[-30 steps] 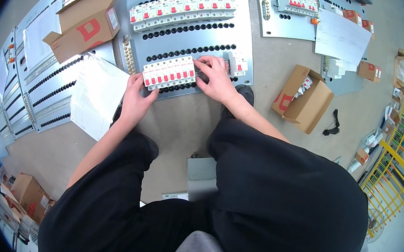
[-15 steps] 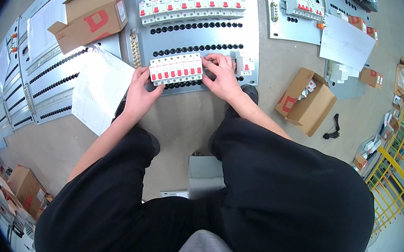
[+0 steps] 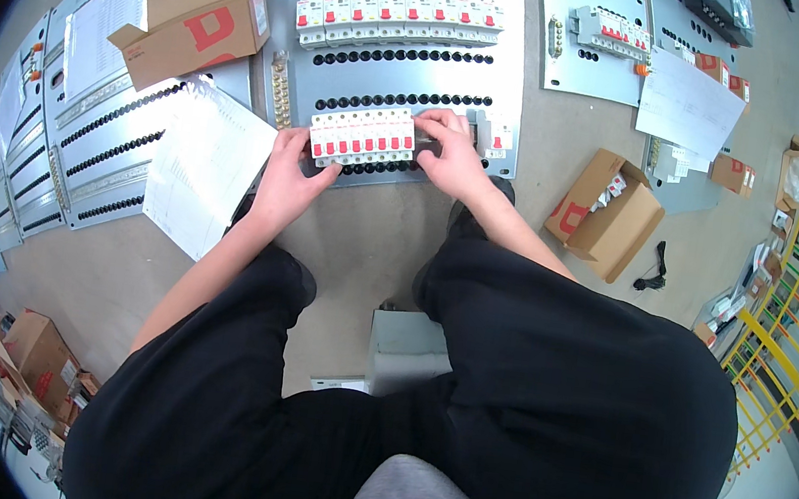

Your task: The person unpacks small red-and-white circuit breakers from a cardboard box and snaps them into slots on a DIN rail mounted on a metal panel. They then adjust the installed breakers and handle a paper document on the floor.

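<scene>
A row of white circuit breakers with red switches (image 3: 363,137) sits at the lower edge of a metal mounting plate (image 3: 396,75). My left hand (image 3: 290,181) grips the row's left end, thumb along the near edge and fingers at the side. At the opposite end, my right hand (image 3: 455,162) has its thumb and bent fingers closed against the row. Just beyond the right fingers stands a separate breaker with one red switch (image 3: 498,142). Farther up the plate runs a longer row of breakers (image 3: 402,22). A brass terminal strip (image 3: 281,90) lies along the plate's left side.
An open cardboard box (image 3: 202,31) and printed sheets (image 3: 205,166) lie on plates at left. On the right are another open box holding breakers (image 3: 608,215), a black cable bundle (image 3: 654,269), a second plate (image 3: 591,69) and a yellow rack (image 3: 788,337). A grey stool (image 3: 407,350) is between my legs.
The view has shifted slightly, so the plate appears a little farther right. Both hands stay at the ends of the breaker row; the right thumb and fingers look slightly more bent.
</scene>
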Demonstrator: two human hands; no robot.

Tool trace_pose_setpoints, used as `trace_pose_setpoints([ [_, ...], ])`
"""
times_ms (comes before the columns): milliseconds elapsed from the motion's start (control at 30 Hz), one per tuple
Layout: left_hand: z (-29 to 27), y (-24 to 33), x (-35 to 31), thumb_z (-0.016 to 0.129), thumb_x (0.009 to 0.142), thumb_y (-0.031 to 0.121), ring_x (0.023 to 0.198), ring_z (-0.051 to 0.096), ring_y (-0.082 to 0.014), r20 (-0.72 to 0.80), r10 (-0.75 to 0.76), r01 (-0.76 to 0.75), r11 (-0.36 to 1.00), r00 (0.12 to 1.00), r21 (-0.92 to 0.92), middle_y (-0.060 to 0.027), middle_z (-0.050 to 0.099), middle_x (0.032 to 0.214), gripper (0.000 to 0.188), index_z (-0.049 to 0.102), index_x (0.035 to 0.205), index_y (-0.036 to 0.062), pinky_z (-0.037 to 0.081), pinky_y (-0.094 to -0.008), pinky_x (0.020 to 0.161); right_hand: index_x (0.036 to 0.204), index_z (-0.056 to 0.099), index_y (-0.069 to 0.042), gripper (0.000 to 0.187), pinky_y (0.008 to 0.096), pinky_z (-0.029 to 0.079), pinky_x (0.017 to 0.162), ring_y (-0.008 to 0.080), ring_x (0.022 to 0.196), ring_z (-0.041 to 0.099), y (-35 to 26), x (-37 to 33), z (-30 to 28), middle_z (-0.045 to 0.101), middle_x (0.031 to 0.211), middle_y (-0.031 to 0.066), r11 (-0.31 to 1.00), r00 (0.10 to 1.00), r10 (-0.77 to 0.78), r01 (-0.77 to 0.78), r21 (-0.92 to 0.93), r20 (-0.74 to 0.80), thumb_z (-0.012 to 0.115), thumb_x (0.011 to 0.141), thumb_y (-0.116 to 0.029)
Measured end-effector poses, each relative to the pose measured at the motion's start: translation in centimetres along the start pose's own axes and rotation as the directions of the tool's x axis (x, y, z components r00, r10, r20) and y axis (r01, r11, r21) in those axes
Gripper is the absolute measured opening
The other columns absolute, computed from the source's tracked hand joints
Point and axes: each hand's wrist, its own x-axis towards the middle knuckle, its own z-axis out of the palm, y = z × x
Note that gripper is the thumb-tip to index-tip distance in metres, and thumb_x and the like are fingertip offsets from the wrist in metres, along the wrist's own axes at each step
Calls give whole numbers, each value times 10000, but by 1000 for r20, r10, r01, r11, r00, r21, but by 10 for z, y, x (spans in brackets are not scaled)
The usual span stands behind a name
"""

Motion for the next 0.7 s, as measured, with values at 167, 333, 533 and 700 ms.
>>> trace_pose_setpoints([
  [167,-15,44,-1,838,934,245,1317,626,-327,-63,88,-68,961,994,267,-201,542,1457,735,542,1570,26,539,-441,1101,1437,659,-17,459,406,520,1130,288,1262,653,-38,33,-25,676,1335,142,949,990,119,-135,285,74,576,986,-2],
  [333,-11,52,50,730,997,156,1178,615,-396,83,552,-513,696,830,502,-166,649,1282,398,672,1369,27,536,-514,1024,1188,718,6,241,502,539,1070,426,1197,667,-77,78,-13,736,1204,208,991,991,-124,121,-62,-56,605,1022,-127],
  [533,18,31,81,565,1053,154,1034,673,-387,132,419,-425,753,898,503,-158,709,1065,162,672,1090,38,534,-521,941,984,725,-61,147,535,554,946,393,1052,684,-75,81,25,750,1071,154,967,993,-109,98,-237,-34,618,958,-157],
  [700,21,34,72,614,973,161,1050,666,-348,111,431,-413,713,896,567,-119,696,1057,128,652,1056,71,531,-502,954,992,731,-95,134,503,532,945,347,1058,667,-80,70,24,722,1045,110,935,990,-133,108,-336,-50,650,923,-176],
])
